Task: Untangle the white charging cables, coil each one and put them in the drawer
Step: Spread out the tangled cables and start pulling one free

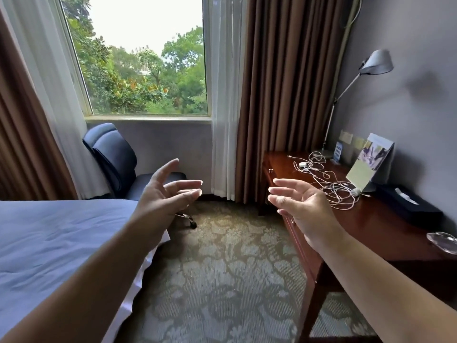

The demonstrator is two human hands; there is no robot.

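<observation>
A loose tangle of white charging cables [329, 180] lies spread on the dark wooden desk [371, 226] at the right, with small white plugs among the strands. My left hand [168, 191] is raised over the carpet, palm turned inward, fingers relaxed and holding nothing. My right hand [299, 206] is raised opposite it, just in front of the desk's left edge, fingers relaxed and empty; it partly covers the near end of the cables. A drawer front [294, 233] with a small metal pull shows below the desk edge, mostly hidden by my right hand.
On the desk stand a silver lamp [376, 64], a folded card [371, 162], a dark tissue box [408, 205] and a glass dish [444, 241]. A blue office chair [116, 159] sits under the window. A bed [54, 241] fills the left; patterned carpet lies between.
</observation>
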